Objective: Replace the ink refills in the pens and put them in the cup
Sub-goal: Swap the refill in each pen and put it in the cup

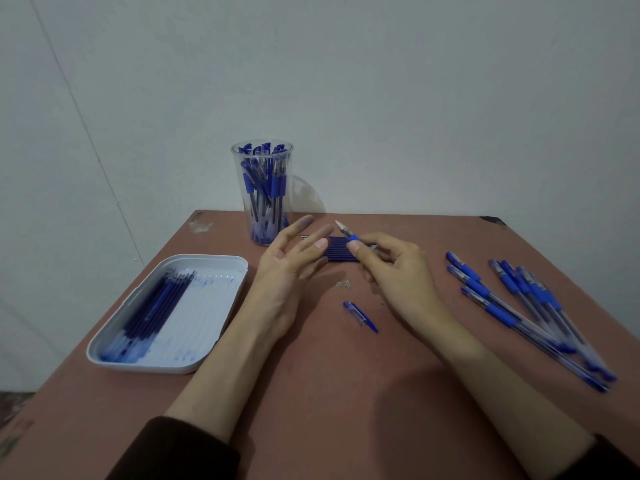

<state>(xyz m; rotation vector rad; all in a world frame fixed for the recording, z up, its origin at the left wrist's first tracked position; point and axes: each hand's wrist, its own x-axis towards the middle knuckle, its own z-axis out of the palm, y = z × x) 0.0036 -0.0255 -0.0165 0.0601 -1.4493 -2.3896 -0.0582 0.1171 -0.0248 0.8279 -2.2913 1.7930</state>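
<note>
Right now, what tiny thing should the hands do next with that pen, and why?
Probably the left hand should pinch the pen near its tip. The right hand grips it alone, a cap already lies off on the table, and the left hand is open right beside the tip. Whether its refill is old or new, I cannot tell.

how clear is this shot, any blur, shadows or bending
Head view: dim, bluish light; wide lens curves the wall seam at left; loose pens at right smear toward the corner; a soft shadow crosses the table; the cup looks fairly sharp.
</note>
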